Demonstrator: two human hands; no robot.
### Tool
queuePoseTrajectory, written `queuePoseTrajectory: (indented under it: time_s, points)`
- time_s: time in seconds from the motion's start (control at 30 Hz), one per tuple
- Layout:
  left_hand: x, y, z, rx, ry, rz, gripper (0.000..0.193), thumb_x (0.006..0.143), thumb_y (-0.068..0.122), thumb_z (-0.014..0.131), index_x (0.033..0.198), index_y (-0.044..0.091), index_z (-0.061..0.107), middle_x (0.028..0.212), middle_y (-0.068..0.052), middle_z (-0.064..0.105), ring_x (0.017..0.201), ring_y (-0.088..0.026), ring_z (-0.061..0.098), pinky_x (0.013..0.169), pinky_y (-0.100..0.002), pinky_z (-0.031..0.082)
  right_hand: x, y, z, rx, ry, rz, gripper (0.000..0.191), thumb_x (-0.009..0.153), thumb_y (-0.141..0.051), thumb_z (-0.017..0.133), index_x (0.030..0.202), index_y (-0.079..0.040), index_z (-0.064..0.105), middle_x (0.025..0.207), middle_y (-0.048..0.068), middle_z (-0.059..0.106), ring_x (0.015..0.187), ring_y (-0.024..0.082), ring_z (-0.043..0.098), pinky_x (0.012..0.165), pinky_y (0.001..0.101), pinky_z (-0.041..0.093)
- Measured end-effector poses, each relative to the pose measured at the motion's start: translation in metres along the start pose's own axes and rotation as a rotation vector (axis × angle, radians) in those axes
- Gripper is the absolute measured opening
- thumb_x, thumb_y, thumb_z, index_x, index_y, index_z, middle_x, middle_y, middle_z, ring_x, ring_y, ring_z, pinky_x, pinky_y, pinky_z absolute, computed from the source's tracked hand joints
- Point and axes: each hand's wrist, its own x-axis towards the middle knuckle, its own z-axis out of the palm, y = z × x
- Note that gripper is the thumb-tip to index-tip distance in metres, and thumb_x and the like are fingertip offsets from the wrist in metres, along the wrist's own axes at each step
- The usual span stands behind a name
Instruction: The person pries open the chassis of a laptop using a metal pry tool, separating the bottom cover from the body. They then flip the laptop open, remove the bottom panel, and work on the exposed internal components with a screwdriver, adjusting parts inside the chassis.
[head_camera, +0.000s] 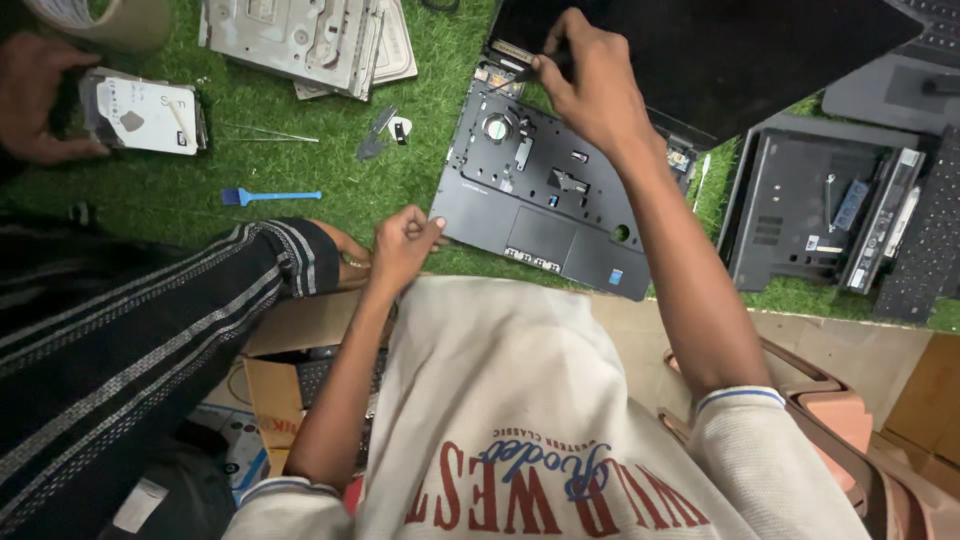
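Laptop base (545, 205): right hand (590, 85) holds screwdriver (515, 78); left hand (405, 245) grips edge.

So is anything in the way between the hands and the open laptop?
Nothing visible. The right hand already has its tool tip on the laptop base near the hinge, and the left hand grips its front corner.

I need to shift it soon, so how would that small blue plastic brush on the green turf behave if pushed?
The small blue plastic brush looks thin and light, so it would likely slide easily. It lies flat, so rolling seems unlikely. The green turf may snag its bristled end.
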Motion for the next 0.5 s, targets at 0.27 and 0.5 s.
queuePoseTrajectory:
  time_s: [0.27,0.5]
  points:
    - [0.000,0.000,0.001,-0.036,-0.008,-0.001,0.024,0.097,0.009,0.071,0.080,0.002,0.055,0.073,-0.003,0.069,0.073,-0.008,0.072,0.060,-0.024,0.056,0.007,0.006,0.011,0.041,-0.041,0.004,0.019,0.098,-0.007,0.071,0.101,0.004,0.056,0.086,0.020,0.069,0.075,0.034,0.069,0.068,0.0424,0.053]
    - [0.001,-0.005,0.001,-0.012,-0.013,0.013,0.026,0.098,0.009,0.071,0.079,0.002,0.055,0.072,-0.003,0.067,0.073,-0.009,0.071,0.060,-0.024,0.055,0.017,-0.003,0.012,-0.083,-0.090,-0.109,0.021,0.098,-0.007,0.073,0.102,0.005,0.056,0.091,0.026,0.067,0.087,0.047,0.066,0.075,0.0510,0.052]
